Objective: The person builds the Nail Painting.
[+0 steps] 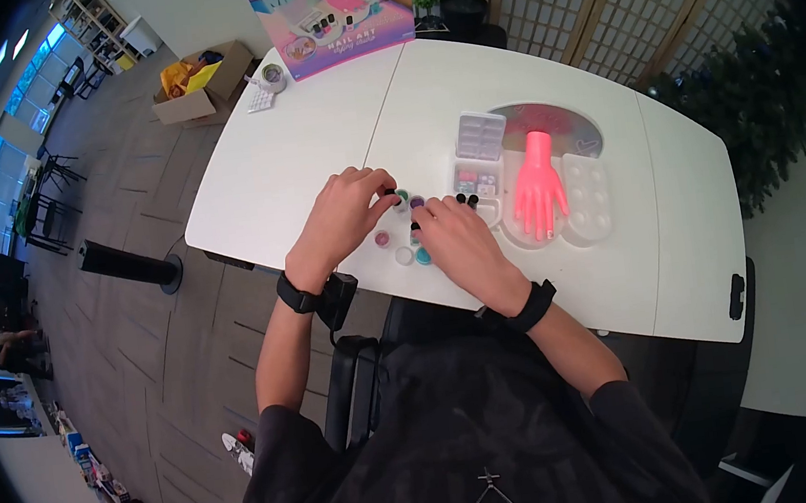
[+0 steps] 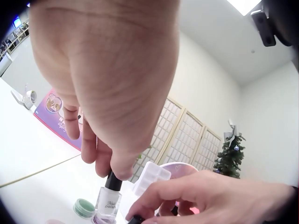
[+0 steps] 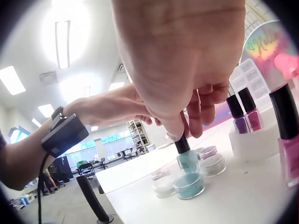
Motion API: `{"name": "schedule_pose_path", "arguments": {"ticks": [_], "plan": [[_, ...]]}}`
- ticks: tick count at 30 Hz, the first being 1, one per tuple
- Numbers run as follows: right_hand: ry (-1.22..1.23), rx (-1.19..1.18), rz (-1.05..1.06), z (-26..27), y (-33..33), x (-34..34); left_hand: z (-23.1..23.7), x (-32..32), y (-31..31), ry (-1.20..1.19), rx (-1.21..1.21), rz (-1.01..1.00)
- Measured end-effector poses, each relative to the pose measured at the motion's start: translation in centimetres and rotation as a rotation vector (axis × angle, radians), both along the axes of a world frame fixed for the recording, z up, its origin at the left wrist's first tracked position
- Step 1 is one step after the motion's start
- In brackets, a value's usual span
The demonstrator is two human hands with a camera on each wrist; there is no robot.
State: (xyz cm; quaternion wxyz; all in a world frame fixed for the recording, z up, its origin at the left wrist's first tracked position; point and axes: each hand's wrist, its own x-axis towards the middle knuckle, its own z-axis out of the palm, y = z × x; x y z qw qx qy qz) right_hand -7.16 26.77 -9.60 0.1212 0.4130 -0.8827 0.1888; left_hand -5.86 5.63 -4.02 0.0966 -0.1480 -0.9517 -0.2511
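Observation:
My left hand pinches the black cap of a clear nail polish bottle, held upright beside a green pot. With thumb and fingers my right hand pinches the black cap of a teal nail polish bottle. Small round pots crowd around that bottle, among them a teal pot, a white pot and a pale pot. A pink pot lies between the two hands, nearer the table's front edge.
Right of my hands, a white tray bears a pink model hand and a lidded compartment box. Purple and pink polish bottles stand in a white holder; another pink bottle is closer. A nail art box stands behind.

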Motion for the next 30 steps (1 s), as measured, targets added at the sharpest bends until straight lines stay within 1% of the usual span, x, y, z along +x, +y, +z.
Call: {"name": "schedule_pose_path", "arguments": {"ticks": [2, 3, 5, 6, 7, 9, 10, 12, 17, 19, 20, 22, 23, 25, 28, 30], "plan": [[-0.109, -0.135, 0.027, 1.8, 1.2, 0.3, 0.9, -0.2, 0.5, 0.01, 0.018, 0.001], [-0.108, -0.133, 0.023, 3.0, 2.1, 0.5, 1.5, -0.2, 1.0, 0.029, 0.014, -0.014], [-0.409, -0.188, -0.05, 6.0, 4.2, 1.2, 2.5, -0.3, 2.2, 0.043, 0.011, -0.036], [-0.491, -0.247, -0.079, 7.4, 5.4, 1.4, 3.0, -0.4, 3.0, 0.006, 0.039, -0.054], [-0.492, -0.248, -0.091, 8.7, 6.7, 1.6, 3.3, -0.6, 3.8, -0.03, 0.067, -0.074], [-0.608, -0.37, -0.179, 10.6, 9.5, 1.9, 3.7, -1.1, 5.4, -0.048, 0.061, -0.11], [-0.603, -0.371, -0.197, 11.0, 10.8, 1.9, 3.7, -1.5, 6.3, -0.059, 0.052, -0.134], [-0.714, -0.458, -0.264, 11.5, 13.2, 1.9, 3.3, -2.2, 7.9, -0.032, 0.04, -0.179], [-0.676, -0.437, -0.362, 10.3, 17.9, 2.6, 1.5, -3.4, 10.7, 0.012, 0.061, -0.282], [-0.596, -0.297, -0.407, 10.2, 19.3, 3.3, 0.9, -3.7, 11.4, 0.038, -0.024, -0.281], [-0.596, -0.298, -0.408, 9.8, 20.0, 3.6, 0.7, -3.8, 11.5, 0.037, -0.025, -0.282], [-0.58, -0.263, -0.468, 8.2, 21.2, 4.0, 0.4, -3.9, 11.7, 0.027, -0.124, -0.254], [-0.579, -0.264, -0.466, 7.7, 21.6, 4.2, 0.1, -4.0, 11.8, 0.028, -0.125, -0.252], [-0.545, -0.2, -0.533, 6.7, 22.2, 4.4, -0.7, -4.1, 11.8, 0.041, -0.181, -0.224], [-0.5, -0.151, -0.539, 4.7, 23.1, 4.3, -1.5, -4.2, 11.9, 0.029, -0.209, -0.227], [-0.507, -0.14, -0.549, 4.4, 23.1, 4.4, -2.3, -4.4, 11.8, 0.032, -0.237, -0.222]]}}
